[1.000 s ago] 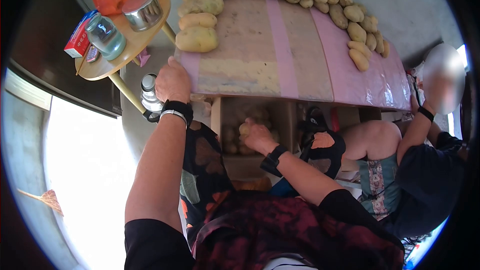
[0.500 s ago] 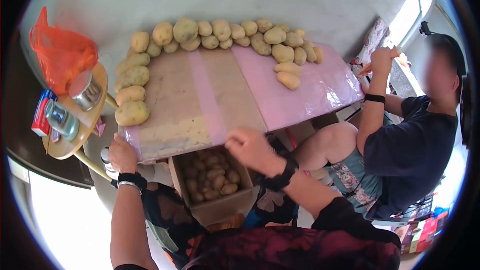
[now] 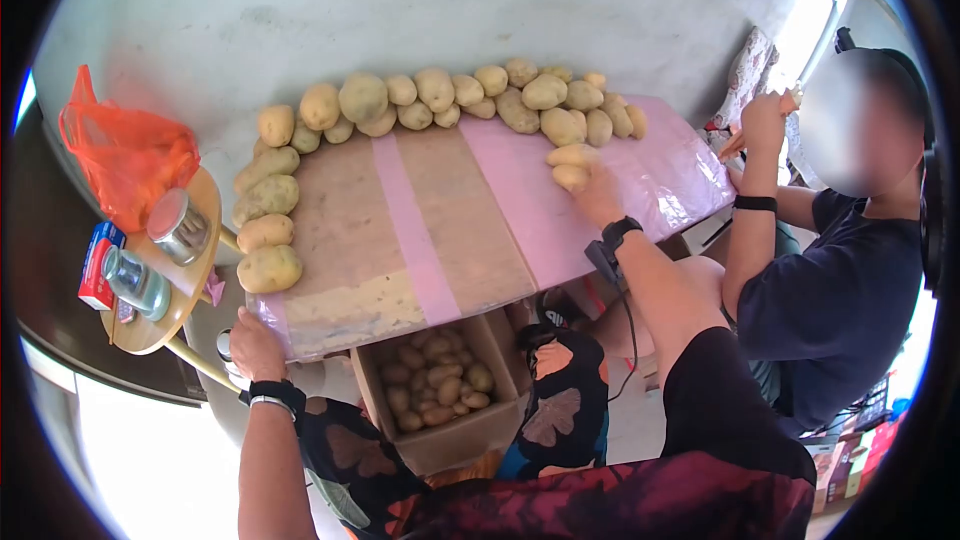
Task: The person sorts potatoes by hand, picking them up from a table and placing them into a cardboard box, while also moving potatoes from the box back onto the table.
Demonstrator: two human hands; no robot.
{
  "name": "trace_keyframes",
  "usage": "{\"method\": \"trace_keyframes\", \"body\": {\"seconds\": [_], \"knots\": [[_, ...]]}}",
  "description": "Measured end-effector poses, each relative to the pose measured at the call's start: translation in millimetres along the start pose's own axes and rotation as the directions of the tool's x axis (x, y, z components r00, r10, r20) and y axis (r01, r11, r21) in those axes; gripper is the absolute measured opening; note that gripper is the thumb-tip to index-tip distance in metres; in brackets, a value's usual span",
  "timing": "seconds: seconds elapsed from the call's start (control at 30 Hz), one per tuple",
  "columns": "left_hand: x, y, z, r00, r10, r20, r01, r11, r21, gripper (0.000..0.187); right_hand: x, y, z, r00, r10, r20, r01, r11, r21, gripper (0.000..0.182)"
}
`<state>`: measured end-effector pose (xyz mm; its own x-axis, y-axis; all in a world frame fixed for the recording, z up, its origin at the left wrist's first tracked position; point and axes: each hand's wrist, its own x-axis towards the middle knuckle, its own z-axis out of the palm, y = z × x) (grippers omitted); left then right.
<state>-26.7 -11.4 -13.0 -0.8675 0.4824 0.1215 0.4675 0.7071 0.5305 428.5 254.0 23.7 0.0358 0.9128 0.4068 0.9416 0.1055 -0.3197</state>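
Note:
My right hand (image 3: 602, 197) reaches over the pink-covered right half of the table, its fingers closed on the near end of a potato (image 3: 569, 177). That potato still rests on the tabletop, just below another pale potato (image 3: 572, 155). My left hand (image 3: 258, 345) grips the table's near left corner, with the fingertips partly hidden. Many potatoes (image 3: 362, 98) form a curved row along the back and left side of the table (image 3: 350, 230). Below the front edge, a cardboard box (image 3: 440, 445) holds a heap of smaller potatoes (image 3: 437, 380).
At the left, a small round wooden table (image 3: 150, 335) bears a metal-lidded jar (image 3: 178, 227), a glass jar (image 3: 138, 283) and a red-blue box (image 3: 98, 265). A red plastic bag (image 3: 125, 165) lies behind them. Another person (image 3: 840, 250) sits at the right, hands raised.
My right hand has moved from above the table's front edge, up and right, to the potato. My left hand stays at the corner. The camera view has tilted slightly.

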Motion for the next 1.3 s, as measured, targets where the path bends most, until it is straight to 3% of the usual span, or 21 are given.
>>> {"method": "trace_keyframes", "body": {"seconds": [0.13, 0.2, 0.27, 0.3, 0.33, 0.37, 0.4, 0.47, 0.5, 0.63, 0.7, 0.73, 0.83, 0.93, 1.07, 1.13, 1.17, 1.2, 1.23, 1.27, 1.3], "knots": [[-2, 2, -2, 1.000, 0.019, -0.008, -0.019, 1.000, -0.006, 0.052, 6, -8, -11, 0.997, -0.057, 0.051, 0.061, 0.993, -0.103, 0.052], [0, 1, 0, 0.999, 0.036, -0.014, -0.036, 0.999, 0.021, 0.052, 10, -3, -4, 0.996, -0.008, 0.085, -0.002, 0.993, 0.115, 0.049], [6, -7, 14, 0.996, 0.061, -0.065, -0.047, 0.981, 0.189, 0.048, 17, 9, 12, 0.993, -0.068, 0.098, 0.046, 0.976, 0.212, 0.048], [8, -13, 18, 0.978, 0.198, -0.065, -0.172, 0.944, 0.282, 0.044, 18, 13, 23, 0.989, -0.115, 0.093, 0.082, 0.948, 0.308, 0.048], [8, -18, 21, 0.957, 0.282, -0.071, -0.240, 0.903, 0.358, 0.040, 15, 10, 27, 0.985, -0.156, 0.069, 0.134, 0.959, 0.249, 0.048], [8, -15, 23, 0.979, 0.179, -0.099, -0.142, 0.942, 0.305, 0.040, 9, 4, 25, 0.979, -0.199, 0.047, 0.187, 0.964, 0.189, 0.049], [3, -10, 15, 0.970, 0.227, -0.086, -0.188, 0.927, 0.325, 0.042, -3, -2, 21, 0.972, -0.214, 0.091, 0.192, 0.959, 0.207, 0.049], [5, -6, 14, 0.985, 0.165, -0.058, -0.141, 0.945, 0.297, 0.048, -24, -20, 1, 0.930, -0.308, 0.202, 0.244, 0.926, 0.290, 0.053], [4, 0, 8, 0.999, 0.024, -0.034, -0.018, 0.985, 0.169, 0.051, -37, -32, -8, 0.922, -0.315, 0.224, 0.242, 0.923, 0.298, 0.053], [-1, 8, -5, 0.994, -0.107, 0.031, 0.107, 0.994, -0.003, 0.056, -101, -83, -52, 0.826, -0.220, 0.518, -0.034, 0.899, 0.436, 0.052], [2, 4, 0, 0.995, -0.083, 0.046, 0.084, 0.996, -0.007, 0.057, -145, -103, -66, 0.796, -0.372, 0.477, 0.004, 0.792, 0.611, 0.050], [1, 5, -2, 0.995, -0.091, 0.050, 0.091, 0.996, -0.004, 0.057, -169, -117, -71, 0.767, -0.366, 0.527, -0.141, 0.705, 0.695, 0.051], [-2, 11, -8, 0.988, -0.142, 0.065, 0.144, 0.989, -0.038, 0.058, -217, -144, -58, 0.624, -0.475, 0.620, -0.174, 0.690, 0.703, 0.052], [1, 8, -4, 0.986, -0.149, 0.069, 0.152, 0.988, -0.035, 0.057, -259, -154, -4, 0.561, -0.369, 0.741, -0.168, 0.825, 0.539, 0.049], [-2, 7, -6, 0.985, -0.164, 0.057, 0.167, 0.985, -0.048, 0.055, -297, -155, 54, 0.586, -0.271, 0.763, -0.125, 0.901, 0.416, 0.044], [3, 0, 5, 0.998, -0.056, 0.030, 0.053, 0.996, 0.076, 0.050, -305, -155, 63, 0.600, -0.237, 0.764, -0.165, 0.898, 0.409, 0.042], [9, -15, 21, 0.988, 0.151, -0.025, -0.144, 0.972, 0.183, 0.042, -301, -154, 63, 0.619, -0.196, 0.761, -0.206, 0.894, 0.398, 0.040], [7, -16, 22, 0.972, 0.225, -0.074, -0.202, 0.950, 0.236, 0.031, -295, -158, 51, 0.622, -0.225, 0.750, -0.197, 0.882, 0.428, 0.035], [7, -23, 28, 0.911, 0.391, -0.134, -0.323, 0.875, 0.361, 0.023, -286, -160, 40, 0.638, -0.314, 0.703, -0.157, 0.841, 0.518, 0.031], [11, -29, 35, 0.894, 0.416, -0.168, -0.344, 0.875, 0.341, 0.019, -275, -158, 28, 0.648, -0.399, 0.649, -0.113, 0.792, 0.600, 0.027], [8, -20, 25, 0.934, 0.345, -0.088, -0.306, 0.905, 0.297, 0.028, -258, -157, 6, 0.678, -0.378, 0.630, -0.096, 0.805, 0.586, 0.027]]}}
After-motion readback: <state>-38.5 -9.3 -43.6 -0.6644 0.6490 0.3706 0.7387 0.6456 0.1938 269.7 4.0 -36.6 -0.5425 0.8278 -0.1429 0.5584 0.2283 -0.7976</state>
